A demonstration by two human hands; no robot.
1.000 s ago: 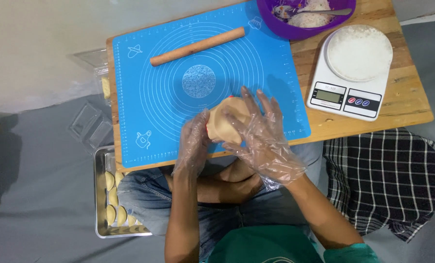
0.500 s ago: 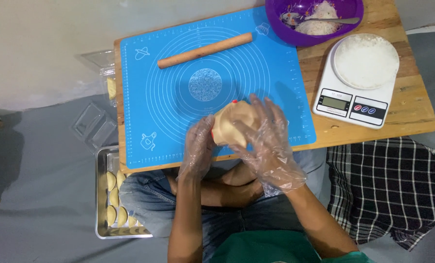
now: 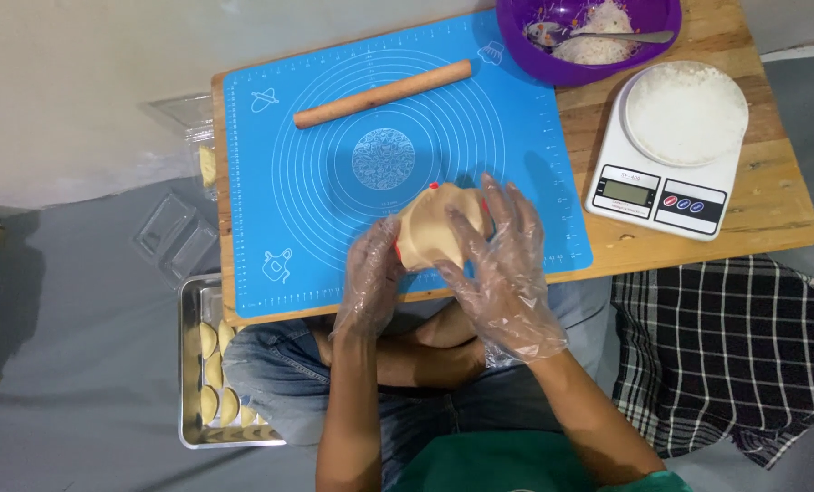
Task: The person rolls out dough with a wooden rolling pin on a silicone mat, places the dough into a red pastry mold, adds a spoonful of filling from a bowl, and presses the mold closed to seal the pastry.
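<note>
Still cupped together as before, left hand [image 3: 370, 278] and right hand [image 3: 502, 264] clasp the dough piece [image 3: 430, 232].

Pale tan dough [image 3: 430, 235] in clear plastic gloves; bright blue mat [image 3: 334, 182] with white rings and ruler marks; light brown rolling pin [image 3: 382, 94]; purple bowl [image 3: 644, 41]; white scale [image 3: 666, 155]; black-and-white checked cloth [image 3: 726, 355] — silver tray [image 3: 188, 364], yellowish pastries [image 3: 211, 374].

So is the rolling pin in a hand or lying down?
Lying down: the wooden rolling pin rests on the blue mat, clear of both gloved hands.
</note>
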